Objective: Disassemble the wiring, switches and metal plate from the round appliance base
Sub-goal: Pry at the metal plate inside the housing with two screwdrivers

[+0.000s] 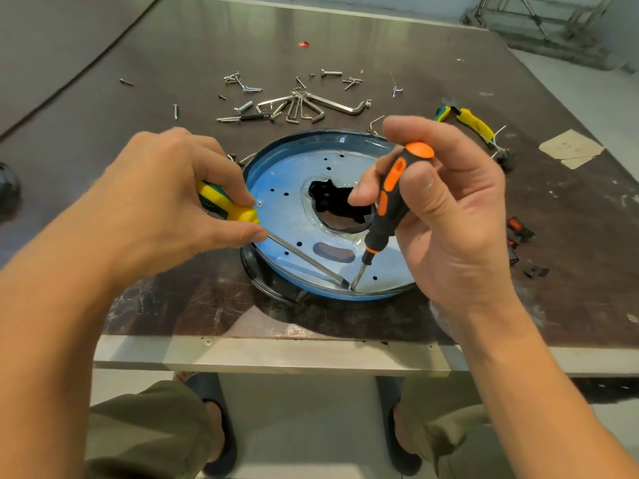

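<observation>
Both forearms extended forward, left hand (173,209) gripping yellow screwdriver (228,206), right hand (449,219) gripping orange screwdriver (387,209) near upright

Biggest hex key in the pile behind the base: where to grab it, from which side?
Grip the biggest hex key at its bent right end, from above and the right. That end juts clear of the pile; its long arm runs left into the smaller keys, so pinching near the bend should likely free it.
</observation>
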Available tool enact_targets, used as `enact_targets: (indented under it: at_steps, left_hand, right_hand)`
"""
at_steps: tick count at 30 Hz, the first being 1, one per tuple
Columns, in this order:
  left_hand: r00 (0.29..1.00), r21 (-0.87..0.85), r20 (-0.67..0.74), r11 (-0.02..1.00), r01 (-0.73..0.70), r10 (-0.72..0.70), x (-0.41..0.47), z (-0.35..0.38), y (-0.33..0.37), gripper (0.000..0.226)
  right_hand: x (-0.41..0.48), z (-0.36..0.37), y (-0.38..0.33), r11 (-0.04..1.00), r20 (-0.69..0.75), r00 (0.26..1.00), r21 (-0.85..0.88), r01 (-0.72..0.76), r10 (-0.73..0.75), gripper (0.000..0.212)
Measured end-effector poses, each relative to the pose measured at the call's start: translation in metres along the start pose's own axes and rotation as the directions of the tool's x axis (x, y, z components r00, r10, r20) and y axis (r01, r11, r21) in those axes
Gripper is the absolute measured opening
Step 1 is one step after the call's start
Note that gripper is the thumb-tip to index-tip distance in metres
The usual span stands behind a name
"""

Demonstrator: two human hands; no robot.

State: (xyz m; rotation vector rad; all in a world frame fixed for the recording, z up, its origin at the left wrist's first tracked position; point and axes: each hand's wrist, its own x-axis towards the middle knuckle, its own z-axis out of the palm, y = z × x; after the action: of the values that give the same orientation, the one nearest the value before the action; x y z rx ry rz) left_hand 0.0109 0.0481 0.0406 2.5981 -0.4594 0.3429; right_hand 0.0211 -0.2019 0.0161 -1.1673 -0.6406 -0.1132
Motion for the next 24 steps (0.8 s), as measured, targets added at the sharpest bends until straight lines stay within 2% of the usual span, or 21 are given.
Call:
enact_targets:
  at_steps: [7,12,18,24]
  left_hand:
    - [1.000,0.029,0.004,0.999,-0.031,0.031,-0.0005,-0.0019,0.0007,0.027]
    - [0.998,0.041,0.001,0.997,-0.059,0.059,-0.0003,-0.0028,0.0006,0.027]
    - [0.998,-0.002,0.031,0.999,-0.048,0.048,0.0008,-0.0020,-0.0023,0.032]
    - [0.998,-0.009,0.026,0.999,-0.052,0.053,0.0000,-0.0017,-0.0010,0.030]
  right_hand:
    - [-0.0024,-0.0016,0.0034,0.999,0.025,1.000,0.046,0.000,-0.002,0.031]
    - [-0.0014,-0.0003,0.0046,0.999,0.047,0.999,-0.039,0.003,-0.001,0.032]
    - [-0.0003,-0.0029,0.0058,0.997,-0.024,0.999,-0.065,0.031,-0.032,0.033]
    - [-0.0020,-0.0031,0.0049,0.998,0.061,0.998,-0.068,0.019,-0.015,0.024]
